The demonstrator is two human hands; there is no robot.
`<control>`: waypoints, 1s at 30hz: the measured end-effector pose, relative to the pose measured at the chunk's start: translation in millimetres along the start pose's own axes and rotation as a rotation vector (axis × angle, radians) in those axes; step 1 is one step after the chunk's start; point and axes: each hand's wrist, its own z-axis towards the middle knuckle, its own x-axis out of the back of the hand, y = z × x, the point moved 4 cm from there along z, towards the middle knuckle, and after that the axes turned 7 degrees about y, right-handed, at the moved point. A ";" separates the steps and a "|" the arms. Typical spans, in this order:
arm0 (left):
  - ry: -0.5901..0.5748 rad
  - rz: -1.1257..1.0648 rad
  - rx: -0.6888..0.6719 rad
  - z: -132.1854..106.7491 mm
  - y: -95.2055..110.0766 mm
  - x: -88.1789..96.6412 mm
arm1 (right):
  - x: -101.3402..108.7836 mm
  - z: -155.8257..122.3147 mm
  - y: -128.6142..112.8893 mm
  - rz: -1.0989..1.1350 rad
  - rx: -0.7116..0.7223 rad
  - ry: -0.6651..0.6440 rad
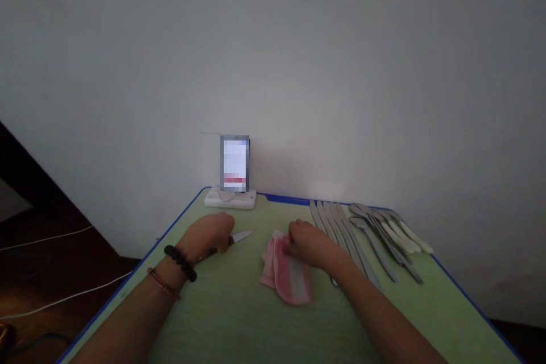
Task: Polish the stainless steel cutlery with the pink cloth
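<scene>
My left hand [213, 231] is closed around the handle of a small knife [242, 236], its short blade pointing right over the table. A dark beaded bracelet and a thinner reddish one circle that wrist. My right hand [307, 243] pinches the top of a pink and white striped cloth [292, 278], which hangs folded in front of the fingers. Knife and cloth are apart from each other. Just right of this hand lie several table knives [341, 227] side by side, partly covered by my forearm.
Beyond the table knives are several spoons [375, 244] and white-handled utensils [405, 233]. At the table's back left, a phone [235, 164] with a blurred screen stands on a white power strip [230, 199]. A wall rises behind the blue-edged green table [239, 318]. White cables run at the left.
</scene>
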 end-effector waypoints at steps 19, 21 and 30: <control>-0.317 -0.801 -0.319 -5.1 41.9 2.7 | 70.0 -24.2 41.0 0.360 0.049 0.107; -0.242 -0.855 -0.373 -7.7 46.6 9.8 | 71.3 -20.0 47.3 0.479 0.002 0.213; 0.024 -1.070 -0.569 -27.9 72.1 40.2 | 58.1 1.8 48.0 1.220 -0.142 0.474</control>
